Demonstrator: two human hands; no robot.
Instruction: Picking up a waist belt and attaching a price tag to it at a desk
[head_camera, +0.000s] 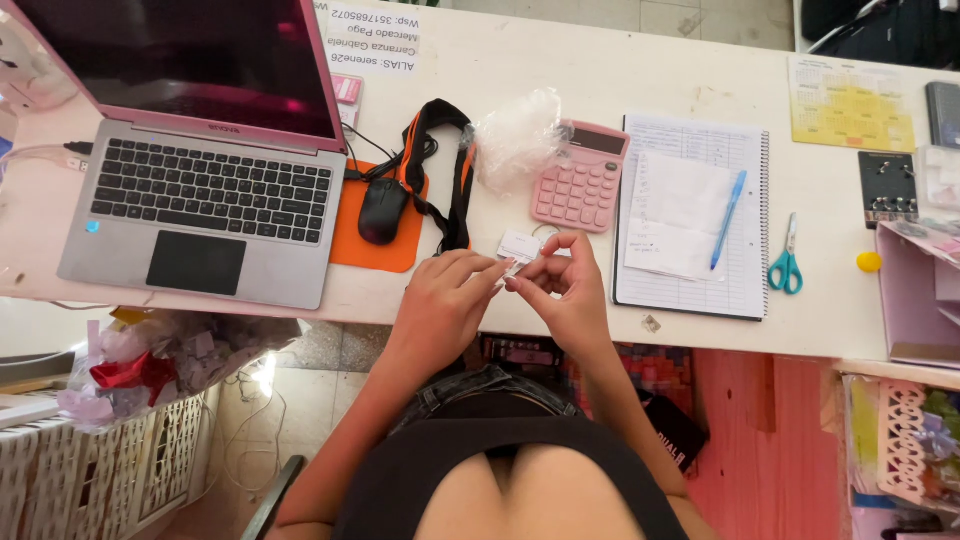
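both hands met at the near edge of the counter (520, 60), just in front of the pink calculator (581, 180). the left hand (447, 300) and the right hand (562, 290) each pinched a small white tag (520, 246) between thumb and fingertips, so each grip was narrow and closed on the same piece. the tag sat partly hidden by the fingers, and something thin, perhaps a ring or loop, showed just behind it; it was too small to tell.

the main risk looked like a drop. the tag was held right over the counter's edge, above the lap and the floor, so a slip of either pinch would likely have sent it down out of easy reach. a tug in opposite directions could also have torn or creased such a thin piece.

the crumpled clear plastic bag (515, 140) and the black and orange strap (455, 170) lay close behind the hands, and a reach forward could have snagged the strap and dragged the mouse (382, 210) with it. the scissors (787, 262) and the pen (728, 218) on the notebook (690, 215) lay well apart to the right, and the laptop (205, 140) to the left.
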